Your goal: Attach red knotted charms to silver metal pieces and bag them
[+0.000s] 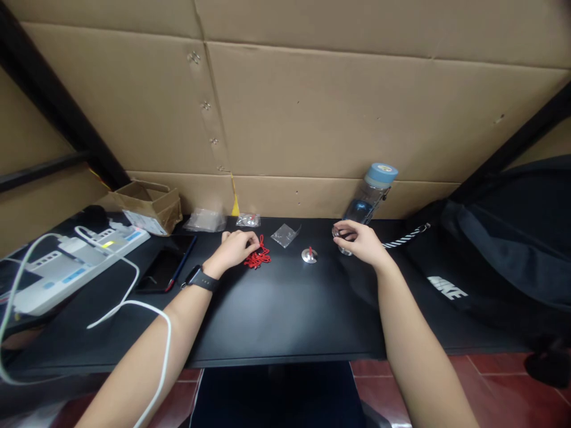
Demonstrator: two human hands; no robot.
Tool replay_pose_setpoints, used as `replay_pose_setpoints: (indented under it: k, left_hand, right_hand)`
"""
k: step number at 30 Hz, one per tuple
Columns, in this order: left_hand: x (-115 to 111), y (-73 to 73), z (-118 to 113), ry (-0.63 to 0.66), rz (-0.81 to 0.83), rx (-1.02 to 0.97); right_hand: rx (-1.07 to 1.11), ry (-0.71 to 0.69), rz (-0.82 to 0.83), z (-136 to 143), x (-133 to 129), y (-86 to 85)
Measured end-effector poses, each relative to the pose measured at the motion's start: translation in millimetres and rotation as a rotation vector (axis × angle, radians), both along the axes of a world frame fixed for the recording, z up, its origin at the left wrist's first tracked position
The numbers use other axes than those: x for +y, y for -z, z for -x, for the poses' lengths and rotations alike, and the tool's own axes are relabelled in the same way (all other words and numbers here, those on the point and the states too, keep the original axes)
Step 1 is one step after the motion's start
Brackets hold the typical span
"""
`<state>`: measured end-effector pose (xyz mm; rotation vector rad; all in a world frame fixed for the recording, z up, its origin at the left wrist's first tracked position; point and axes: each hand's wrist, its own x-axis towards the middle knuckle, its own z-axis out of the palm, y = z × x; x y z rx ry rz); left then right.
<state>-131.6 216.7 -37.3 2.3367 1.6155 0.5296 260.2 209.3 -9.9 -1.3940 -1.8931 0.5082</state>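
Note:
My left hand [238, 248], with a dark watch on its wrist, is closed, its fingertips pinching at a tangled heap of red cord [259, 259] on the black desk. My right hand [360, 239] is closed too, thumb and forefinger together in front of the clear water bottle [366, 193] with a blue lid. A small shiny piece [335, 231] shows at those fingertips, too small to name. Between the hands lies a round silver metal disc [309, 255] with a red tip standing up from its middle. Behind it is a small clear plastic bag [285, 235].
Another bagged metal disc [248, 220] and a stack of clear bags [206, 220] lie at the back. Leftward are a brown paper box [149, 205], a phone [167, 264] and a white power strip [74, 270] with cables. A black backpack [504, 249] stands right.

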Motion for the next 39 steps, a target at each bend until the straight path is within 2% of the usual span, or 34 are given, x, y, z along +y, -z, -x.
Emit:
replay_pose_setpoints:
  k: [7, 10, 14, 19, 25, 30, 39]
  left_hand:
    - [-5.0, -18.9, 7.6, 0.011, -0.005, -0.121]
    - [-9.2, -24.5, 4.1, 0.099, 0.049, -0.239]
    - [-19.1, -26.2, -14.8, 0.242, 0.063, -0.41]
    - [-37.4, -23.3, -46.0, 0.249, -0.075, -0.555]
    - [-52.1, -23.6, -63.1, 0.125, -0.221, -0.468]
    - [-58.7, -24.5, -68.6, 0.068, -0.278, -0.411]
    - [-63.7, -21.3, -70.7, 0.097, -0.415, -0.268]
  right_hand:
    - [0.222, -0.228, 0.043, 36.8, -12.4, -2.5]
    - [0.34, -0.296, 0.112, 49.5, -16.5, 1.4]
    - [0.518, -0.384, 0.189, 70.7, -23.4, 8.4]
    - [0.643, -0.473, 0.224, 95.6, -36.4, 9.1]
    - [0.772, -0.531, 0.241, 106.6, -44.6, 4.5]
    - [0.798, -0.541, 0.29, 107.2, -43.6, 8.7]
    - [0.791, -0.504, 0.274, 110.3, -43.8, 13.7]
